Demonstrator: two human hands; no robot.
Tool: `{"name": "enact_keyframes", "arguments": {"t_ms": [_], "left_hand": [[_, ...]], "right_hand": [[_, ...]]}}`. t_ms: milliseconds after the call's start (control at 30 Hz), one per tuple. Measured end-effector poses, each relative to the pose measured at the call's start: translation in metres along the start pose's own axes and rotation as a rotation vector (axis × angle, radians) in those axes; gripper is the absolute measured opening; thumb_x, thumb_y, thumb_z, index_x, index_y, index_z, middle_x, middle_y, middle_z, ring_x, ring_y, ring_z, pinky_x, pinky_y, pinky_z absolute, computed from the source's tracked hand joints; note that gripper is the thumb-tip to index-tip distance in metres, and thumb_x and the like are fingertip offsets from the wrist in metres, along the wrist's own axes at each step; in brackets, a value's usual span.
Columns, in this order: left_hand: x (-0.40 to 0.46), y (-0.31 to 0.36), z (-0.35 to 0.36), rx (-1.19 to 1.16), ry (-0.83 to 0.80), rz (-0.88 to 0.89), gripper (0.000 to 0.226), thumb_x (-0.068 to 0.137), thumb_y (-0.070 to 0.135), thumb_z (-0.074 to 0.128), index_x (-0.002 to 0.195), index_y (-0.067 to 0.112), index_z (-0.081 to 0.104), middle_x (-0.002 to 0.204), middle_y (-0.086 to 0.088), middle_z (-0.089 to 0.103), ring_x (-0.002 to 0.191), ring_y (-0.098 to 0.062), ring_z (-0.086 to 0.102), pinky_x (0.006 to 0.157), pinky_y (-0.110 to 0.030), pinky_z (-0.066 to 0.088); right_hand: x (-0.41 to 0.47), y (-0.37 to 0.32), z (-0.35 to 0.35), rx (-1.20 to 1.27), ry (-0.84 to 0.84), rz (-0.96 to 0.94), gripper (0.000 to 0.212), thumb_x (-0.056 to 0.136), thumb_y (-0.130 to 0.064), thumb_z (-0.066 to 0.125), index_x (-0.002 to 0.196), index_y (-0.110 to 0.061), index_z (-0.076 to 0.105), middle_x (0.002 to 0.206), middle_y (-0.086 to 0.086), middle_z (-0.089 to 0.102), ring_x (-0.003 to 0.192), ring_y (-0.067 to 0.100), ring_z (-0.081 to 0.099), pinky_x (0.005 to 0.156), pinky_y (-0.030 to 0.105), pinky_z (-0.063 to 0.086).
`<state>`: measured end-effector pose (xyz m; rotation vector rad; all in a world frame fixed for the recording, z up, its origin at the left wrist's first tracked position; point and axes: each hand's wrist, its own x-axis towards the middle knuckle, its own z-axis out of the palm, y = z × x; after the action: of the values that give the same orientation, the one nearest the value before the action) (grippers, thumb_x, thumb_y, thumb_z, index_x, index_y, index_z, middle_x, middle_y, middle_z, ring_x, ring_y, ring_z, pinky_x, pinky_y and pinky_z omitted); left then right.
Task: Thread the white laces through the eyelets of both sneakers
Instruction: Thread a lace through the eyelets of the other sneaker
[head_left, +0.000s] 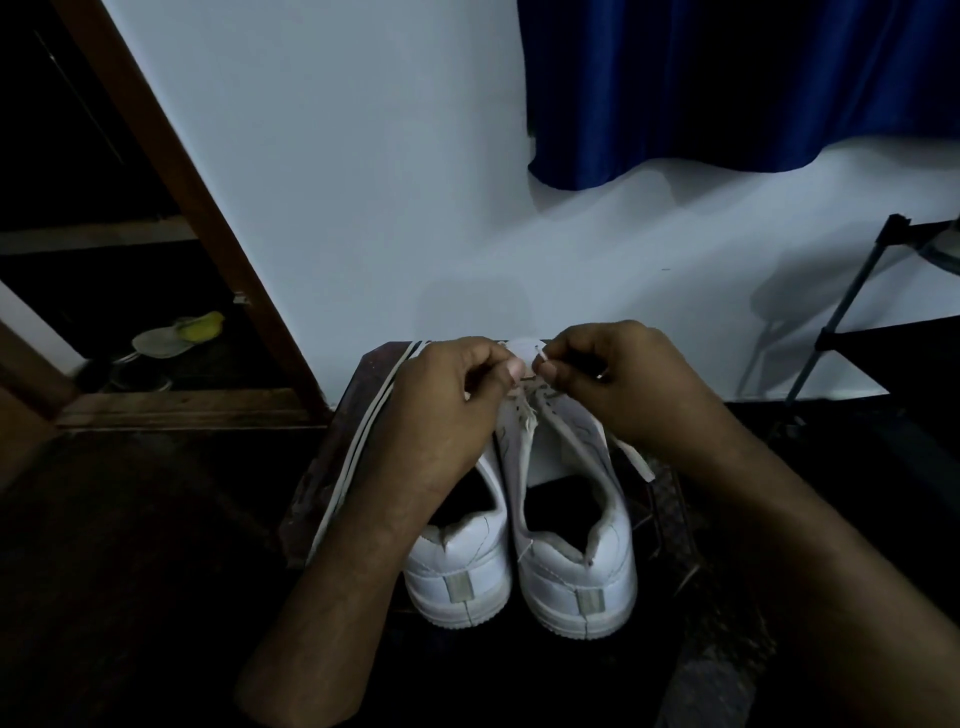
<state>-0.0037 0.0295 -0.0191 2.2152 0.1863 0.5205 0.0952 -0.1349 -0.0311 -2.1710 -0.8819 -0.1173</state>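
Two white leather-look sneakers sit heels toward 6 o'clock on a dark stool (332, 452). The left shoe (462, 571) touches the right shoe (576, 561). Left hand (447, 395) pinches the right shoe's eyelet flap; right hand (613, 379) pinches a flat lace tip (540, 355). A loose lace (363, 431) drapes over the stool's 9 o'clock edge.

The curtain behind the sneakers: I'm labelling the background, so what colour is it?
Deep blue; the curtain shows in the head view, the only one.
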Motion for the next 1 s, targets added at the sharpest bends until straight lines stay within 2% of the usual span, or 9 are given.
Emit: {"name": "enact_keyframes", "arguments": {"t_ms": [100,167,233,333,467,567,667,833,1000], "left_hand": [[-0.006,0.003,-0.002,0.141,-0.147,-0.05,0.035,0.083,0.057,0.076,0.104,0.03,0.072,0.098,0.014,0.069,0.091,0.003,0.063,0.08,-0.02,0.053],[-0.01,0.006,-0.001,0.244,-0.226,-0.098,0.05,0.078,0.063,0.077,0.114,0.03,0.069,0.106,0.015,0.066,0.098,0.001,0.061,0.087,-0.026,0.054],[-0.01,0.007,-0.002,0.242,-0.247,-0.128,0.045,0.082,0.056,0.078,0.115,0.027,0.07,0.105,0.014,0.069,0.1,-0.002,0.064,0.091,-0.031,0.055],[-0.007,0.006,-0.005,0.214,-0.257,-0.172,0.031,0.088,0.034,0.074,0.117,0.023,0.074,0.106,0.013,0.074,0.102,-0.002,0.067,0.094,-0.025,0.054],[-0.004,0.003,-0.007,0.095,-0.291,-0.262,0.046,0.07,0.036,0.062,0.112,0.024,0.077,0.101,0.012,0.077,0.101,-0.006,0.07,0.099,-0.035,0.055],[-0.002,-0.003,-0.006,0.015,-0.295,-0.301,0.032,0.07,0.03,0.061,0.095,0.025,0.08,0.083,0.009,0.078,0.084,-0.011,0.072,0.088,-0.038,0.058],[-0.001,-0.004,-0.007,-0.031,-0.285,-0.33,0.017,0.082,0.017,0.067,0.088,0.025,0.081,0.066,0.003,0.069,0.062,-0.009,0.058,0.067,-0.029,0.045],[-0.001,-0.002,-0.009,-0.054,-0.278,-0.363,0.021,0.085,0.013,0.065,0.086,0.027,0.081,0.088,-0.018,0.075,0.068,-0.016,0.06,0.07,-0.032,0.047],[0.002,-0.007,-0.008,-0.006,-0.236,-0.357,0.014,0.09,0.021,0.065,0.084,0.02,0.078,0.083,-0.018,0.073,0.068,-0.015,0.059,0.07,-0.032,0.047]], "right_hand": [[0.0,0.008,-0.001,-0.155,0.019,-0.032,0.014,0.093,-0.027,0.069,0.104,-0.028,0.077,0.089,-0.008,0.072,0.081,0.013,0.066,0.075,0.033,0.055],[-0.001,0.009,0.004,-0.228,-0.019,-0.081,0.017,0.092,-0.023,0.069,0.105,-0.029,0.076,0.09,-0.008,0.069,0.082,0.018,0.065,0.075,0.037,0.055],[-0.002,0.006,0.007,-0.216,-0.015,-0.067,0.02,0.09,-0.024,0.071,0.108,-0.032,0.072,0.092,-0.009,0.072,0.083,0.018,0.066,0.076,0.036,0.055],[-0.002,0.002,0.006,-0.209,0.009,-0.055,0.013,0.088,-0.031,0.072,0.1,-0.034,0.068,0.084,-0.013,0.07,0.077,0.015,0.063,0.072,0.034,0.054],[-0.004,-0.006,0.004,-0.318,-0.047,-0.104,0.006,0.089,-0.03,0.07,0.092,-0.03,0.074,0.087,-0.007,0.07,0.079,0.019,0.064,0.067,0.029,0.042],[-0.006,-0.011,0.008,-0.426,-0.043,-0.138,0.011,0.092,-0.03,0.063,0.095,-0.029,0.073,0.094,-0.005,0.067,0.085,0.021,0.064,0.065,0.031,0.043],[-0.007,-0.016,0.011,-0.517,-0.022,-0.169,0.018,0.094,-0.036,0.056,0.1,-0.029,0.071,0.1,-0.005,0.065,0.096,0.023,0.062,0.07,0.034,0.047],[-0.008,-0.017,0.008,-0.44,-0.084,-0.156,0.018,0.095,-0.042,0.057,0.1,-0.029,0.069,0.1,-0.005,0.063,0.103,0.02,0.056,0.079,0.035,0.05],[-0.009,-0.016,0.011,-0.343,-0.07,-0.131,0.014,0.093,-0.041,0.061,0.094,-0.03,0.07,0.084,-0.012,0.05,0.095,0.016,0.056,0.075,0.032,0.046]]}}
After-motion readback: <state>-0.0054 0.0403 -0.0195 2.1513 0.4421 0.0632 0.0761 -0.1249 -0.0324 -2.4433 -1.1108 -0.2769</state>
